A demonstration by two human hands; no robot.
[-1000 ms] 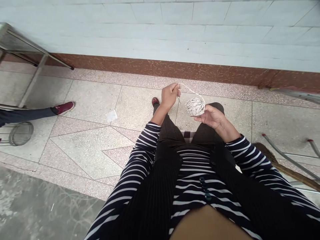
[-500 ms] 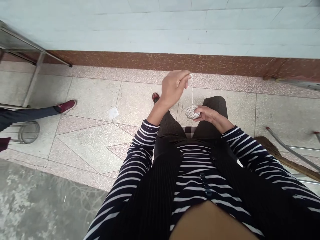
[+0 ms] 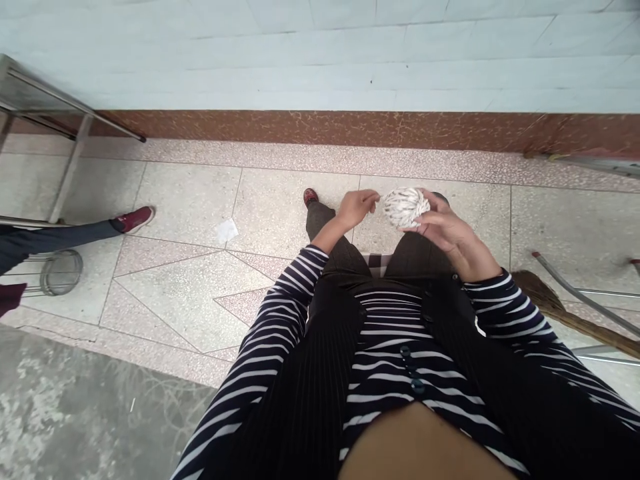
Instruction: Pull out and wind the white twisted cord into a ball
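In the head view my right hand (image 3: 450, 233) is closed round a ball of white twisted cord (image 3: 404, 207) with darker flecks. Its thumb lies on the near side of the ball, and some of the fingers are hidden behind it. Just left of the ball, my left hand (image 3: 359, 207) is closed in a pinch, apparently on the short run of cord leading off the ball. Both hands are above my knees.
A small white paper (image 3: 227, 231) lies on the tiled floor. At left are a metal frame (image 3: 70, 167), a wire stand (image 3: 61, 272) and another person's red shoe (image 3: 135, 219). A broom (image 3: 540, 293) and metal legs (image 3: 575, 293) are at right, a tiled wall (image 3: 320, 60) ahead.
My left hand has come down towards the ball, and the long stretch of cord between them is no longer visible. My right hand has raised and turned the ball.
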